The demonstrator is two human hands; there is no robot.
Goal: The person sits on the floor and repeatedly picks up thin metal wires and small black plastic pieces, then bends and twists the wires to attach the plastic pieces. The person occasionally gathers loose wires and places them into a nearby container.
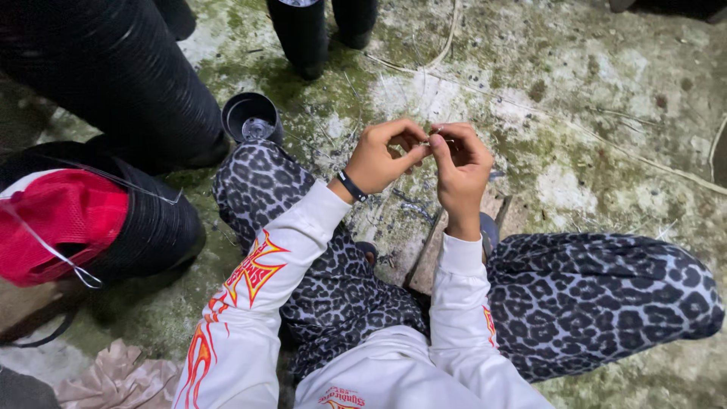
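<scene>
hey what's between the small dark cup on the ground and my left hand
In the head view, your left knee in leopard-print trousers lies between the dark cup and your left hand. Past the knee is bare, mossy concrete floor.

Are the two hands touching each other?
Touching. The head view shows the left hand and right hand meeting at the fingertips, pinching something thin and small between them; no gap shows.

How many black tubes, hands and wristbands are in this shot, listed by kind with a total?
Big black ribbed tubes: 2, upper one, lower one with red cloth
Small black cylinders: 3, open cup, two at top
Hands: 2, left hand, right hand
Wristband: 1
Total: 8
</scene>
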